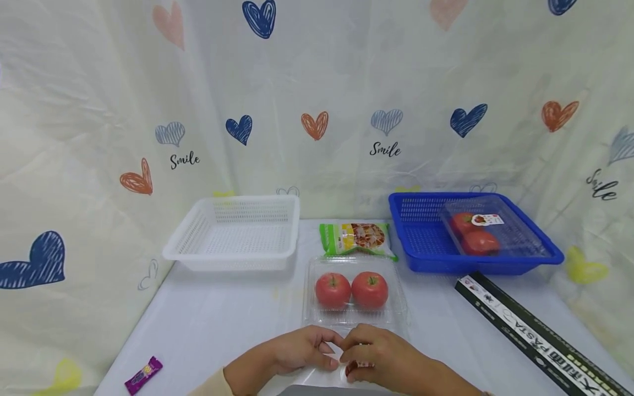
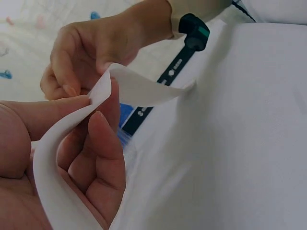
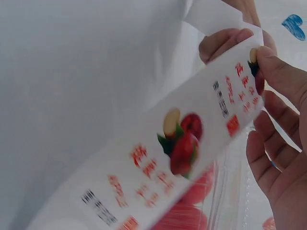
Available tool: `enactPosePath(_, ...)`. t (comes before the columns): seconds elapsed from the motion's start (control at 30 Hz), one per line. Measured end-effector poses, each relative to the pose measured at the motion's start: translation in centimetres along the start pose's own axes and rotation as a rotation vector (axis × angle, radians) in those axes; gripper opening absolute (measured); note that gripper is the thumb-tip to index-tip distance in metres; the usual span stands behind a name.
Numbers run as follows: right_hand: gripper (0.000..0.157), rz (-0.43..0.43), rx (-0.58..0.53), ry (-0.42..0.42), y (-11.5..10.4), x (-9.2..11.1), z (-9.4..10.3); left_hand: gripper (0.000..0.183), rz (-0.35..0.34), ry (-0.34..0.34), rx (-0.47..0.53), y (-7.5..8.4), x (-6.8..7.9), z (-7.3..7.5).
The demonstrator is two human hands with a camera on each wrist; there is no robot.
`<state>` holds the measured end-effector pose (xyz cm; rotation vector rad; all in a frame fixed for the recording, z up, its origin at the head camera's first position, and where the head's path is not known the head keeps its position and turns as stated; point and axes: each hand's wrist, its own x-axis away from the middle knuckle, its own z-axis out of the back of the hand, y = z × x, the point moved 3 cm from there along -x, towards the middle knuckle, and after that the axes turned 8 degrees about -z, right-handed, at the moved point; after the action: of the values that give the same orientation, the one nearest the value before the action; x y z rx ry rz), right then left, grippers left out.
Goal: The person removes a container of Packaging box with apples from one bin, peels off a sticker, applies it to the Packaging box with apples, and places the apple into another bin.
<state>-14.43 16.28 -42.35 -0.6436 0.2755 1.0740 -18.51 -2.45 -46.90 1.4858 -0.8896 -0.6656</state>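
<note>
A white strip of stickers (image 3: 144,167), printed with red fruit and red lettering, runs between the two hands. My left hand (image 1: 302,349) pinches it between thumb and fingertip; in the left wrist view the plain strip (image 2: 45,167) curves across the palm. My right hand (image 1: 378,355) pinches the strip close to the left fingertips, its thumb lying over a printed fruit in the right wrist view. Just beyond both hands lies a clear plastic clamshell box (image 1: 309,313) holding two round red fruits (image 1: 369,290). No sticker shows on its lid.
A white basket (image 1: 230,258) stands back left. The blue basket (image 1: 421,264) at back right holds another clear box with red fruits and a label (image 1: 487,220). Behind the clamshell lies a green food packet (image 1: 356,237). A long pasta box (image 1: 535,335) lies right, a purple-wrapped snack (image 1: 143,375) front left.
</note>
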Motion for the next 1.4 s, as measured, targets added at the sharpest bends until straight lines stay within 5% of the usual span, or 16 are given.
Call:
enactPosePath(0.2,0.02,-0.005,0.004,0.006,0.2,-0.5,1.3,0.031,0.001,-0.012,-0.01,1.0,-0.1,0.4)
enactPosePath(0.57,0.017,0.152,0.073,0.058,-0.5,-1.2,0.4,0.035,0.046,-0.046,0.067,0.9,0.0,0.0)
enactPosePath(0.9,0.014,0.127,0.037,-0.008,-0.8,-1.1,-0.2,0.033,0.045,-0.13,0.115,0.2,0.0,-0.5)
enactPosePath(1.4,0.013,0.125,0.027,-0.096,-1.1,-1.4,-0.7,0.044,0.051,-0.157,0.133,0.0,0.2,-1.3)
